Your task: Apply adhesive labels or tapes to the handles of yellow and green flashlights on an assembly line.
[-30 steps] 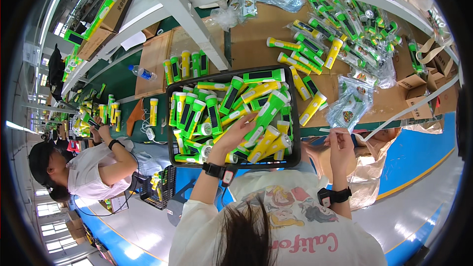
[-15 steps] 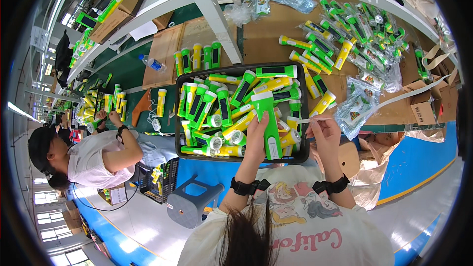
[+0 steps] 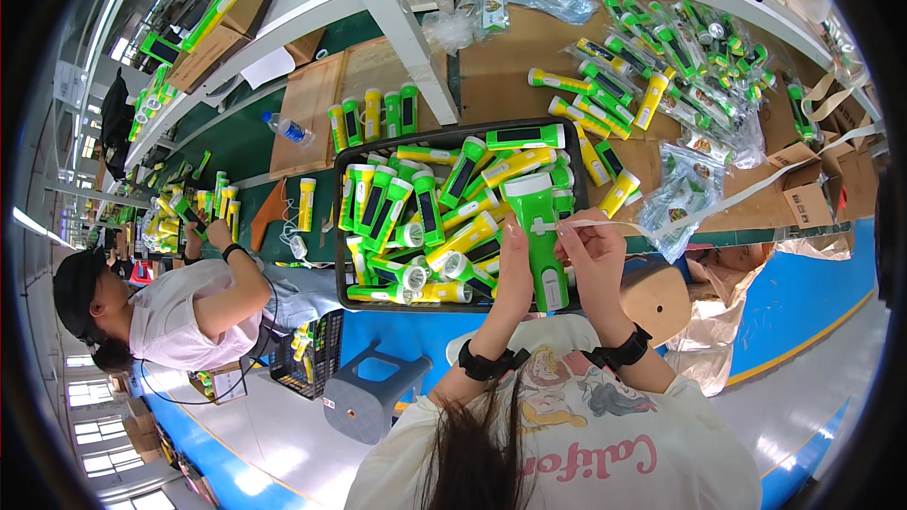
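A green flashlight (image 3: 545, 264) with a pale head stands nearly upright in front of me, over the near edge of a black crate (image 3: 337, 217). My left hand (image 3: 513, 269) is closed round its left side. Between finger and thumb, my right hand (image 3: 595, 250) pinches a narrow white strip (image 3: 694, 217). The strip's end lies on the flashlight's body, just below its head; from the hand it trails away to the upper right. Under and behind my hands the crate is heaped with green and yellow flashlights (image 3: 463, 173), some with dark panels.
Flashlights in clear bags (image 3: 704, 66) pile up at the far right, near flat plastic bags (image 3: 682, 194) and a small carton (image 3: 812, 194). A metal post (image 3: 402, 33) rises behind the crate. At left a co-worker (image 3: 198, 312) handles flashlights beside a grey stool (image 3: 368, 392).
My right hand has moved left, bringing the strip's end onto the flashlight. The flashlight and my left hand have shifted slightly right. The co-worker's hands have moved among the flashlights.
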Demonstrator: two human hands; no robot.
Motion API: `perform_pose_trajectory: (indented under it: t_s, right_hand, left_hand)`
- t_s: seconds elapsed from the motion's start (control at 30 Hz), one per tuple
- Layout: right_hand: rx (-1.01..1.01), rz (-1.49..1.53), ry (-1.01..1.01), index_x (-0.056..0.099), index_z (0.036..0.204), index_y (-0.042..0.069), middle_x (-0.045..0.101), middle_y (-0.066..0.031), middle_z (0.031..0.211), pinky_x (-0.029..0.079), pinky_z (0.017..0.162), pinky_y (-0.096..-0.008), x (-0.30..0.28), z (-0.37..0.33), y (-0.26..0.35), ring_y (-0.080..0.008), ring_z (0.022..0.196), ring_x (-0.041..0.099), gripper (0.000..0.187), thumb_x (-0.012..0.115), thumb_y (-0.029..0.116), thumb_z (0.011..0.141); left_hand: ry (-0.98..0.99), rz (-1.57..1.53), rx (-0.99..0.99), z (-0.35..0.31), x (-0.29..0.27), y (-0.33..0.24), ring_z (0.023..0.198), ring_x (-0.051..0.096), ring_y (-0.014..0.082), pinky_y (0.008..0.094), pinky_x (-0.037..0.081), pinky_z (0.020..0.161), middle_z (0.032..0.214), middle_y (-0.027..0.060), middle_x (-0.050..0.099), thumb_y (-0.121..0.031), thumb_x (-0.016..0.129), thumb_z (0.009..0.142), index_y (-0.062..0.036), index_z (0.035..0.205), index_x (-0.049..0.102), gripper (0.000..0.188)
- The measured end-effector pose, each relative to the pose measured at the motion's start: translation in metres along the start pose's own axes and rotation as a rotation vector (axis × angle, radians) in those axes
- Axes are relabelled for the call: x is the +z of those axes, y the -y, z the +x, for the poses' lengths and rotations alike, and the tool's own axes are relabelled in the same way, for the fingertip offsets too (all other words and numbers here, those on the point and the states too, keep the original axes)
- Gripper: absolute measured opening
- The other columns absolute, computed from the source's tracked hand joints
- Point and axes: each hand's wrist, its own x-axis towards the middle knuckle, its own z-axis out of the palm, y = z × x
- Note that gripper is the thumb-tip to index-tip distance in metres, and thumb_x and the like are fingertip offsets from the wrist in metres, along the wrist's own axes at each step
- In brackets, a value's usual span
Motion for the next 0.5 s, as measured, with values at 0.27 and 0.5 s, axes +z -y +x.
perform_pose_trajectory:
  t_s: [0.27, 0.5]
  right_hand:
    - [-0.013, -0.058, -0.026, 0.058, 0.083, -0.001, 0.058, -0.0025, 0.076, 0.042, 0.052, -0.018, -0.001, 0.005, 0.0, -0.0061, 0.061, 0.054, 0.004, 0.059, 0.002, 0.084]
    - [-0.446, -0.732, -0.09, 0.057, 0.072, -0.002, 0.058, -0.0062, 0.066, 0.042, 0.05, -0.0232, -0.01, 0.015, 0.003, -0.0125, 0.054, 0.056, 0.01, 0.061, 0.001, 0.08]
  left_hand:
    - [-0.039, 0.186, 0.115, -0.004, 0.016, -0.019, 0.081, 0.051, 0.01, 0.0225, 0.043, 0.067, 0.098, 0.0072, 0.052, -0.039, 0.032, 0.097, 0.0, 0.126, 0.033, 0.049]
    - [0.066, 0.188, 0.076, -0.002, 0.014, -0.02, 0.083, 0.049, 0.0085, 0.022, 0.041, 0.071, 0.104, 0.007, 0.053, -0.035, 0.033, 0.097, -0.0002, 0.128, 0.034, 0.046]
